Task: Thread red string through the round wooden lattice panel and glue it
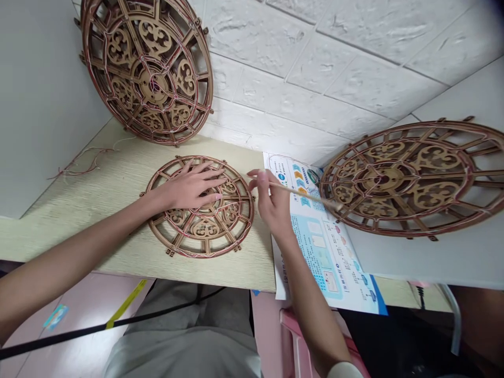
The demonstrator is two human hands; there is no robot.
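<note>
A round openwork wheel [205, 229] in tan and reddish brown lies flat on the table, with scrollwork panels, spokes and small tabs round its rim. Spread across its upper left part is my left hand [192, 186], palm down with the fingers apart, hiding some of the panels. Just off the wheel's right edge, my right hand [273, 202] pinches a thin, light-coloured stick [303, 194]. The stick slants to the right, and its far end reaches in front of another wheel, where I cannot make out its tip clearly.
One similar wheel [153, 79] leans on the back wall at left; another [388, 178] stands tilted at right. A printed sheet [315, 252] lies under my right forearm. Reddish and pale threads [88, 160] lie at the table's left. A pink stool [301, 349] is below.
</note>
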